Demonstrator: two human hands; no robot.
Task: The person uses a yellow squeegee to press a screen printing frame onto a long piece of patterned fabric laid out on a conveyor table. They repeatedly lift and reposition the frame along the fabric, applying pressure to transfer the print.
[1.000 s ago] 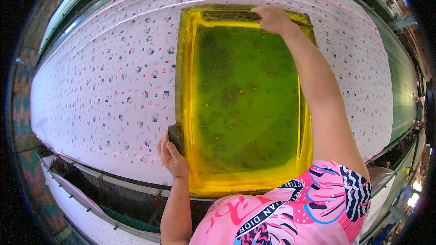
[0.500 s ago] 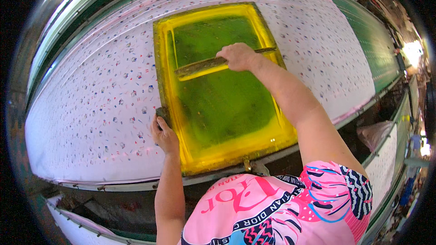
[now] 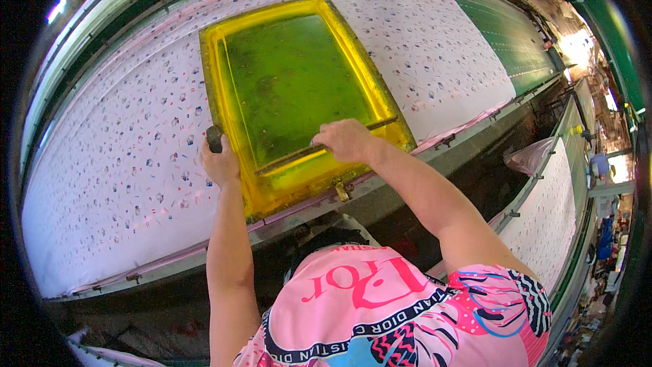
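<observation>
A screen printing frame (image 3: 370, 71) with yellow ink along its borders and a green mesh (image 3: 292, 81) lies on white printed fabric (image 3: 146, 119). My right hand (image 3: 345, 141) is closed around a long squeegee (image 3: 285, 159), which spans the mesh near the frame's near end. Some yellow ink sits along the squeegee's near side. At the frame's left edge, my left hand (image 3: 221, 162) grips a dark block-like handle (image 3: 214, 138). Its fingers are partly hidden behind the handle.
The fabric, with small red and blue motifs, covers a long table whose green top (image 3: 506, 47) shows at the far right. A metal clamp (image 3: 342, 191) sits at the frame's near edge. Beyond a dark gap, a second table with printed fabric (image 3: 543, 221) stands at right.
My right hand has drawn the squeegee toward me, from the upper middle of the mesh to its near end. The left hand stays at the handle. The whole view has shifted.
</observation>
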